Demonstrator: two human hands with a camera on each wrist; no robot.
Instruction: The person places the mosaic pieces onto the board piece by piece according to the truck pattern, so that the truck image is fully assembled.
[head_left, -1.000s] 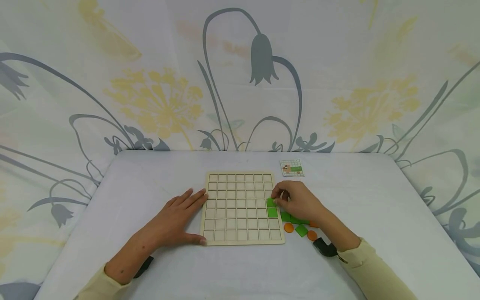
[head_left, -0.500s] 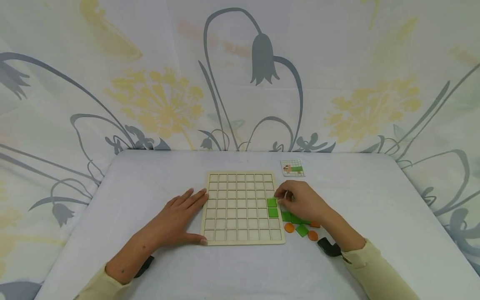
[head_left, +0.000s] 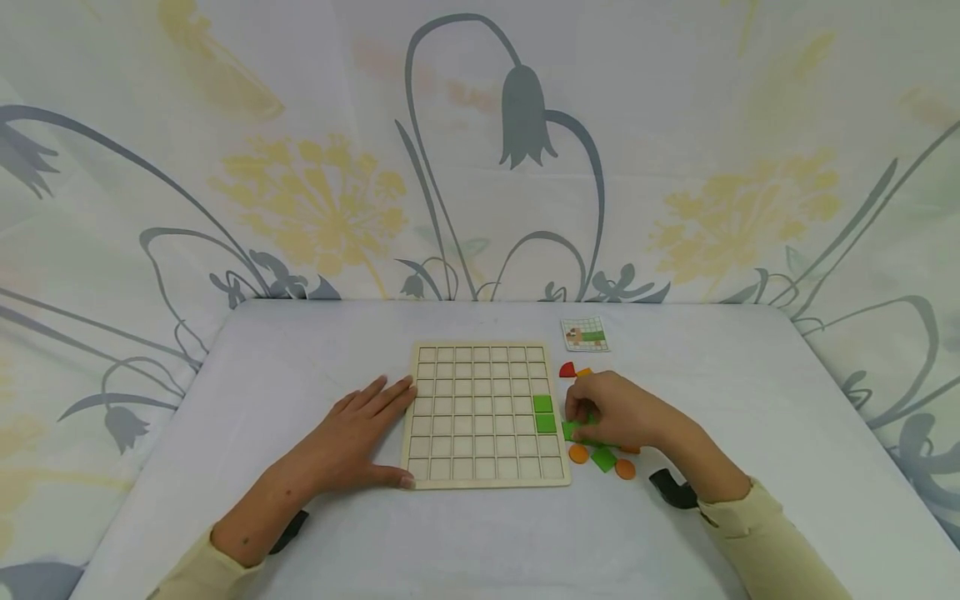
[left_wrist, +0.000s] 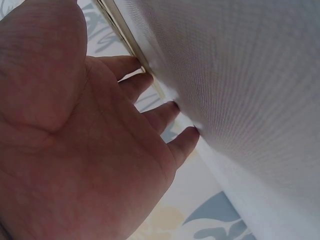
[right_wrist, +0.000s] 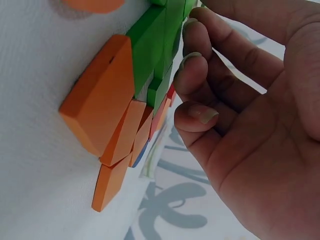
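Observation:
My left hand (head_left: 356, 442) lies flat on the table, fingertips and thumb touching the left edge of a wooden grid board (head_left: 472, 485); in the left wrist view the left hand (left_wrist: 95, 135) shows its palm with fingers extended. Two green square tiles (head_left: 543, 414) sit one above the other in the board's rightmost column. Beside the board, my right hand (head_left: 618, 408) reaches down with bent fingers, thumb and forefinger at a loose green tile (head_left: 569, 431). Whether they pinch it is hidden. The right wrist view shows the right hand (right_wrist: 240, 90) close against several green tiles (right_wrist: 155, 45).
Orange round tiles (head_left: 578, 454), a turned green square (head_left: 603, 459) and orange pieces (right_wrist: 100, 95) lie around the right hand. A red quarter-round piece (head_left: 567, 370) rests farther back. Behind it is a small pattern card (head_left: 585, 334). A patterned cloth (head_left: 480, 208) hangs behind the table.
My right hand has drawn away from the upper green tile on the board and moved right and down to the loose tiles, uncovering the red piece. The left hand stays put.

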